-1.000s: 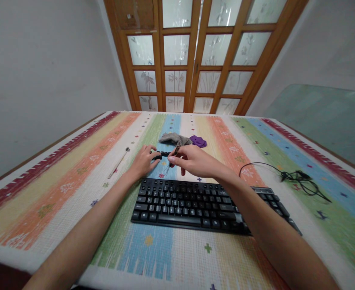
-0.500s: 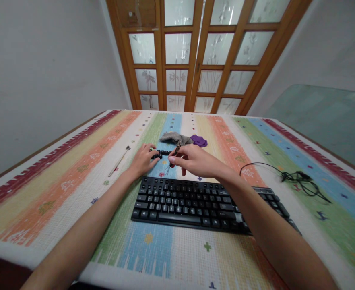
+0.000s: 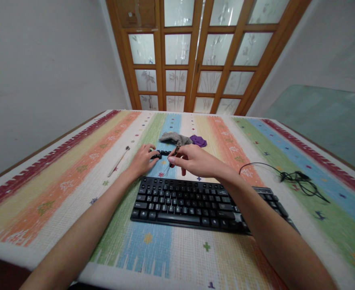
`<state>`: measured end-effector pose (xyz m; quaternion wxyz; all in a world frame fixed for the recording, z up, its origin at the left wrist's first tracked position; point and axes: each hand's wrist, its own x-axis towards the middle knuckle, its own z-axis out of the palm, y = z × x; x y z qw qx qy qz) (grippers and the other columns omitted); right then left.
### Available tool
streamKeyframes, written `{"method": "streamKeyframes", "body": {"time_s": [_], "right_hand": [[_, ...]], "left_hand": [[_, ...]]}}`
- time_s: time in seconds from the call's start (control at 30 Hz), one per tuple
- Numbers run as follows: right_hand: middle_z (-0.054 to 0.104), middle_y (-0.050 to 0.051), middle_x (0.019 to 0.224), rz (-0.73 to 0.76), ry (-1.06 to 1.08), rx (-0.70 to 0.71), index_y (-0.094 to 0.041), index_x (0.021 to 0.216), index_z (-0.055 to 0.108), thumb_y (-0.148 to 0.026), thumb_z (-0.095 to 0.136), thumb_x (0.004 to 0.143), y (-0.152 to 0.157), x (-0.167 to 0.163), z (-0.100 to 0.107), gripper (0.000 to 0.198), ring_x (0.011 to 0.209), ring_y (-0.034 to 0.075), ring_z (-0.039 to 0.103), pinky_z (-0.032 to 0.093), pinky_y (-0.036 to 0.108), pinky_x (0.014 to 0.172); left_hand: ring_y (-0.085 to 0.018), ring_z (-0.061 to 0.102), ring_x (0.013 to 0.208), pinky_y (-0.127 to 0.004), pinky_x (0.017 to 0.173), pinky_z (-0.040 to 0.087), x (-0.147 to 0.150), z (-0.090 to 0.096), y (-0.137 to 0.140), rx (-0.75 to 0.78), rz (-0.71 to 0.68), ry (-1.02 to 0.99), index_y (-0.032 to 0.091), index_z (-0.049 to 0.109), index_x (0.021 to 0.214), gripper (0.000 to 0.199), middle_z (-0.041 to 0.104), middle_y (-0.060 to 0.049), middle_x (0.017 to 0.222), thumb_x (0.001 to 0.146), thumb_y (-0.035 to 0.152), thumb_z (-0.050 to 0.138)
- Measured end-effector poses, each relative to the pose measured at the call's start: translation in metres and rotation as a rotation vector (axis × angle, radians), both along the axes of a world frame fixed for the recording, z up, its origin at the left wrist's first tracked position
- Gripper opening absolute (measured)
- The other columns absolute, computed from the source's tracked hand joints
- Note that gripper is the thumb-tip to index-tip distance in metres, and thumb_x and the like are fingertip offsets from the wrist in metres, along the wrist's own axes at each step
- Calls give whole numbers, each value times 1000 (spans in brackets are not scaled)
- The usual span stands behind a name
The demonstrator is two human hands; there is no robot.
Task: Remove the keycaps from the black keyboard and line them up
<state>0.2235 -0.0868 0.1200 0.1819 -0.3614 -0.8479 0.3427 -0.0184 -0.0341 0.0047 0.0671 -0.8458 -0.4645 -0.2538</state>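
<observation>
Black keycaps at loosely parted left hand, wire tool in pinched right hand. Could scatter with one careless nudge, tbh.

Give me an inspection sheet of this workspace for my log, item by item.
Surface: striped tablecloth, patterned, spread over the table.
Job's things: black keyboard lying flat; small black keys beyond it; small tool with thin wires.
Clutter: grey cloth beside purple cloth; thin stick with a dark tip, at left.
Hands: right hand pinches the tool; left hand is at the small keys, grip unclear.
Cables: black cable, partly bundled at right; one end hidden behind the right forearm.
Surroundings: pale walls, wood-framed glass doors.
</observation>
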Motion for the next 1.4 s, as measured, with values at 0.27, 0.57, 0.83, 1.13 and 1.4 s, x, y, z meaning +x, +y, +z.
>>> {"method": "streamKeyframes", "body": {"time_s": [0.27,0.57,0.83,1.13,1.4], "right_hand": [[73,7,85,7,0,-8,-12,93,67,-36,54,96,0,0,1,28,53,11,63,47,26,56],[73,7,85,6,-8,-3,-10,96,68,-36,54,96,-3,2,4,29,53,11,64,47,25,55],[70,4,75,49,-40,22,-11,95,71,-32,55,94,-12,-2,4,26,55,11,62,45,25,58],[72,5,76,77,-182,90,-12,94,72,-30,55,93,-23,-9,-3,24,63,14,62,43,25,62],[71,5,76,67,-133,-56,-12,93,72,-38,54,95,-17,6,-16,32,53,11,61,46,25,59]], "left_hand": [[-28,51,102,-45,93,47,-1,0,-1,4,8,24,18,71,99,19,56,-11,110,89,25,57],[-28,51,103,-46,94,47,-5,3,-4,13,19,-3,18,68,108,25,57,-10,111,86,25,61],[-25,54,103,-42,94,47,-3,14,-28,47,-44,-95,17,66,106,21,59,-9,105,90,24,55],[-16,58,77,-28,71,47,13,19,-52,-94,-239,-30,16,67,85,23,59,-4,82,96,27,50],[-17,58,69,-28,62,41,18,18,-56,-12,-204,225,14,67,73,31,62,-5,73,96,28,50]]}}
